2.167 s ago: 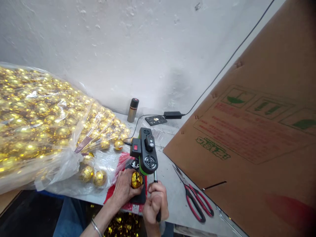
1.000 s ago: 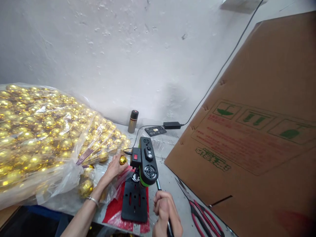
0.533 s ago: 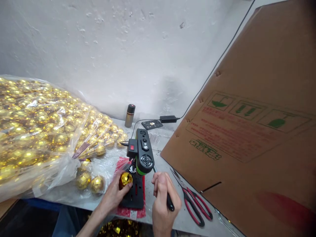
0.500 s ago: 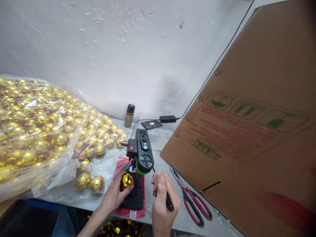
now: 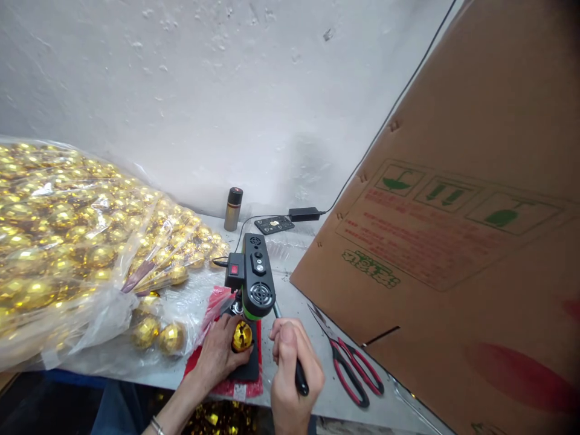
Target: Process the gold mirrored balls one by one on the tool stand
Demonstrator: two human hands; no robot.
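Note:
My left hand (image 5: 221, 353) is closed around a shiny gold ball (image 5: 241, 336), holding it over the black base of a small machine (image 5: 260, 275). The machine has round vents, a green ring under its head and a side box with a red switch. To its right, my right hand (image 5: 296, 368) grips a lever with a black handle (image 5: 301, 379); the metal rod runs up toward the machine's head. Red plastic (image 5: 217, 386) lies beneath the base. Two loose gold balls (image 5: 171, 338) rest left of my left hand.
A clear bag of gold balls (image 5: 67, 241) fills the left side. Red-handled scissors (image 5: 357, 368) lie at the right beside a large cardboard box (image 5: 430, 241). Behind the machine are a small bottle (image 5: 233, 209), a phone-like object (image 5: 274, 225) and a black adapter (image 5: 304, 214).
The gold ball has turned in my left hand, now showing a dark mark, and sits closer beneath the machine's head. My right hand keeps its grip. The whole view has shifted slightly.

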